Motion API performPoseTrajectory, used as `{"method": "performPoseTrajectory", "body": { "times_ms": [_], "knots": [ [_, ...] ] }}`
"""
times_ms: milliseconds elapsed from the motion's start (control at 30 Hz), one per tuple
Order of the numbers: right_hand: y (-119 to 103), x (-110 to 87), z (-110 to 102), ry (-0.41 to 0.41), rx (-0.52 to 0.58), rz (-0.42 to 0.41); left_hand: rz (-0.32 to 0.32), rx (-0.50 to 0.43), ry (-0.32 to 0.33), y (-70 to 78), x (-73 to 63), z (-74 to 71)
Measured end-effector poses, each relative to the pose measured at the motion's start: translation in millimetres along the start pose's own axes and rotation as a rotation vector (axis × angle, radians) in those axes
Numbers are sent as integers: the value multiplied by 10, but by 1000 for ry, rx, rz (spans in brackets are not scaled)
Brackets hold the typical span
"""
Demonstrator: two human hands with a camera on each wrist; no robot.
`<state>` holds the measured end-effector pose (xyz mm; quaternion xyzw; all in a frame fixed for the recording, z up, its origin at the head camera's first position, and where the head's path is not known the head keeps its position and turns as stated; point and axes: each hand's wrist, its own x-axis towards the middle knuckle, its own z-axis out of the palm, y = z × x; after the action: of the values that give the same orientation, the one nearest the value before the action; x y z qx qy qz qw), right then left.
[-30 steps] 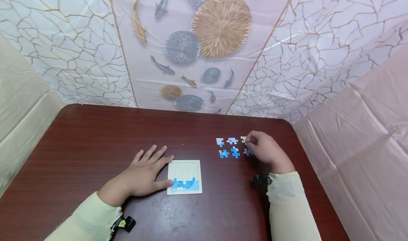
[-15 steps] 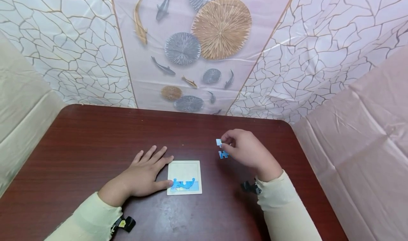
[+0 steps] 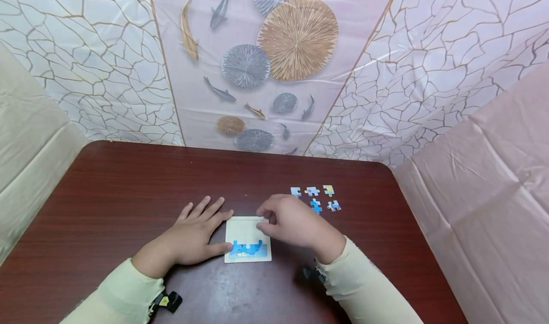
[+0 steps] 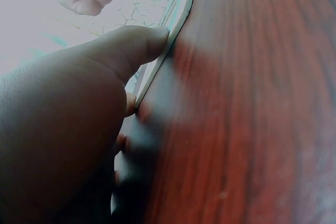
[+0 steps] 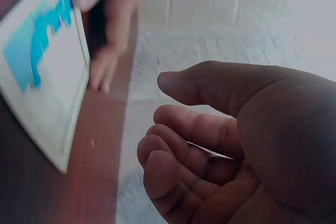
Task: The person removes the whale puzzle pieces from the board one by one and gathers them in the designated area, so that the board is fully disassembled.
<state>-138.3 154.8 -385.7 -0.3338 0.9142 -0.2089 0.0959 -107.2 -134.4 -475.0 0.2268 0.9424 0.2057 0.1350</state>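
A square puzzle board lies on the table, its lower part filled with blue joined pieces. My left hand lies with spread fingers at the board's left side; its thumb rests on the rim, as the left wrist view shows on the board's edge. Over the board's upper right corner hovers my right hand, fingers loosely curved. In the right wrist view a gap shows between thumb and fingertips, with nothing in it. Loose jigsaw pieces lie just beyond this hand, which partly covers them.
The loose pieces form two short rows, including a yellow-patterned one and a blue one. The dark red-brown table ends at a patterned cloth backdrop. Pale cloth hangs along both sides.
My right hand has moved left and nearer, from the right end of the loose pieces, across them, to above the board. The left hand and the board have stayed still.
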Motion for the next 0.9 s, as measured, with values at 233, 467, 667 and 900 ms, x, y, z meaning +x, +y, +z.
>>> {"method": "performPoseTrajectory", "body": {
  "times_ms": [233,467,667,900],
  "knots": [
    [-127,73,213,-98,9,-48,5,-15,7,-2,5,18],
    [-208,143,381,-176,-35,-49,7,-9,14,4,-2,7],
    [-274,172,513,-205,-140,-47,2,5,0,8,-8,-14],
    [-315,173,579,-217,-205,-44,3,11,1,-10,-6,7]
  ]
}}
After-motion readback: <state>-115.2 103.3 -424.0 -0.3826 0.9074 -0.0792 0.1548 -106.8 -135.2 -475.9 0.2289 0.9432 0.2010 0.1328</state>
